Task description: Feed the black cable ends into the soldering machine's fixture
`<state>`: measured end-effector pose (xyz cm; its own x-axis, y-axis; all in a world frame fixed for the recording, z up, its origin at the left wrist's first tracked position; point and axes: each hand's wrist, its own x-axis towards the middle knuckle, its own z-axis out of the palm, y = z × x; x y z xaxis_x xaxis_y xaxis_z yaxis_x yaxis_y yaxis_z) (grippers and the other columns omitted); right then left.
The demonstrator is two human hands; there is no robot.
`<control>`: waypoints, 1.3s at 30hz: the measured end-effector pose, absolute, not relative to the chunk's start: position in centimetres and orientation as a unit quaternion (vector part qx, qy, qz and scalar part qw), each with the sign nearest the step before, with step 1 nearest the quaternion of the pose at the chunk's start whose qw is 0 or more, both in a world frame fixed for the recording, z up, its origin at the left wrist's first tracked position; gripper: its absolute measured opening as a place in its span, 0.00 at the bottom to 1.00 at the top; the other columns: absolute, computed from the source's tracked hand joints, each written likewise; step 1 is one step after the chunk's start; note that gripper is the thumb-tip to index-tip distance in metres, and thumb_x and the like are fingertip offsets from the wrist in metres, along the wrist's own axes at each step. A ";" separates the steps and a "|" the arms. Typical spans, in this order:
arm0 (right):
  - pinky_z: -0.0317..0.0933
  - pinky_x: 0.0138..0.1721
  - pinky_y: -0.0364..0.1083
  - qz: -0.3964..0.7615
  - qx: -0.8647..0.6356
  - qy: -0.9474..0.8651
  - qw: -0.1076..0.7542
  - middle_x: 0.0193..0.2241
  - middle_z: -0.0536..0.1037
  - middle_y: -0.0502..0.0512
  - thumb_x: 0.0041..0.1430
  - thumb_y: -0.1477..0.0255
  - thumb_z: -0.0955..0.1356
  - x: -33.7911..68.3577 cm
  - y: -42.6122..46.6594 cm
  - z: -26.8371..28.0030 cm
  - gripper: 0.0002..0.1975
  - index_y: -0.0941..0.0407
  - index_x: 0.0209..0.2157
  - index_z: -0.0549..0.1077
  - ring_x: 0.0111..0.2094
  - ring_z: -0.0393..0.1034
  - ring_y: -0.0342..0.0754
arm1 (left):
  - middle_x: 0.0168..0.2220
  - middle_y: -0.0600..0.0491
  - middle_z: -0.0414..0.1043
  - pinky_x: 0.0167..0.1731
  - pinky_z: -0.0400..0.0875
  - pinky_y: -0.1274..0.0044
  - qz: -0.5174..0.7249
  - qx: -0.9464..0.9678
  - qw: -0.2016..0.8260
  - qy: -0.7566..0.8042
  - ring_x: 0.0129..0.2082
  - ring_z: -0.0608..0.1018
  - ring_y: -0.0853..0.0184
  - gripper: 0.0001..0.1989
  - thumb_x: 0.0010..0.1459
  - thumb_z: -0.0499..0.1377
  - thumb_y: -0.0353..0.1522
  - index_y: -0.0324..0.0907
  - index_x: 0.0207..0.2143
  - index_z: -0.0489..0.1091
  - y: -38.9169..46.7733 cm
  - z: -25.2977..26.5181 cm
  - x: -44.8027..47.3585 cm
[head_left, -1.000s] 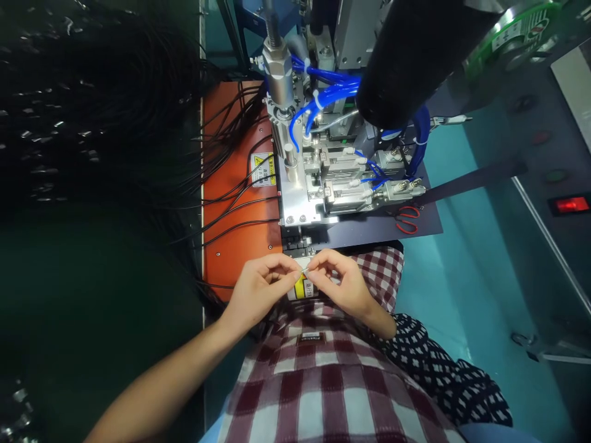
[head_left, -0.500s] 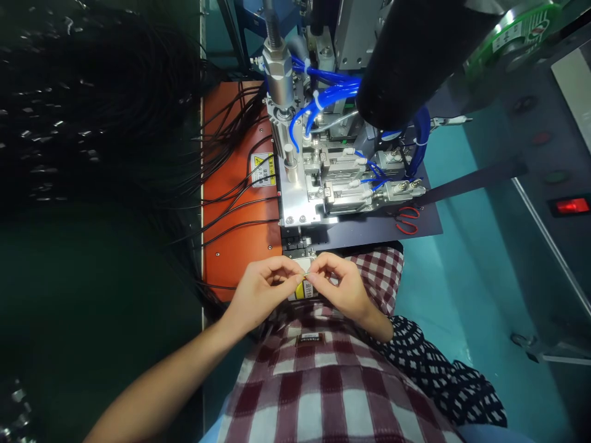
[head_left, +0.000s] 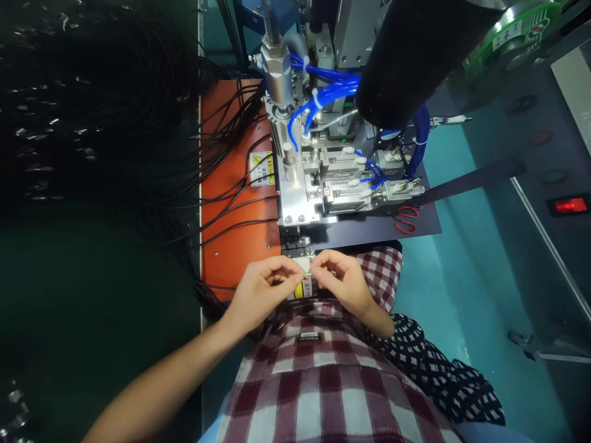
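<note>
In front of the apron, my left hand (head_left: 258,289) has thumb and forefinger pinched on thin coloured wires (head_left: 306,276), where a bit of red and a bit of green show. Facing it, my right hand (head_left: 344,283) also pinches with thumb and forefinger at the far ends of these wires. The fingertips of the two hands are a small gap apart. Just beneath them lies a white and yellow label (head_left: 305,288) on the machine's front. How the wires continue behind my fingers is hidden.
Ahead stands a metal fixture (head_left: 295,203) with blue air tubes (head_left: 337,92). Black cables (head_left: 231,200) cross the orange plate (head_left: 240,252) on the left. Red-handled pliers (head_left: 406,220) lie on the dark plate (head_left: 369,234). A black cylinder (head_left: 397,67) hangs overhead.
My right hand has shifted slightly to the right, so the gap between the fingertips is wider and more of the coloured wires shows. My left hand stays nearly where it was.
</note>
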<state>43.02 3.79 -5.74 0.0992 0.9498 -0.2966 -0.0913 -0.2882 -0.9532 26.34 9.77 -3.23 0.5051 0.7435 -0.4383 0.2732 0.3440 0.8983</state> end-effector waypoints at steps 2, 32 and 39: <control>0.57 0.23 0.41 0.576 -0.569 -0.369 0.457 0.22 0.70 0.48 0.54 0.68 0.70 43.2 3.9 -5.8 0.08 0.57 0.27 0.72 0.21 0.61 0.40 | 0.25 0.55 0.72 0.26 0.66 0.82 0.173 0.551 0.672 0.463 0.24 0.72 0.73 0.06 0.53 0.63 0.33 0.38 0.29 0.74 9.7 -3.2 26.3; 0.49 0.28 0.47 0.037 -0.459 -0.866 0.195 0.25 0.72 0.51 0.67 0.75 0.61 45.3 4.9 -2.6 0.12 0.58 0.29 0.69 0.24 0.60 0.44 | 0.32 0.51 0.76 0.33 0.70 0.79 0.161 0.616 0.645 0.423 0.32 0.76 0.68 0.05 0.55 0.61 0.32 0.39 0.33 0.75 9.5 -3.5 26.0; 0.55 0.31 0.42 0.322 -0.483 -0.780 0.233 0.27 0.72 0.49 0.65 0.73 0.63 46.3 5.9 -3.1 0.06 0.56 0.32 0.67 0.27 0.64 0.41 | 0.31 0.50 0.77 0.31 0.69 0.79 0.148 0.609 0.654 0.424 0.30 0.75 0.69 0.08 0.55 0.62 0.33 0.37 0.34 0.77 9.7 -3.5 25.8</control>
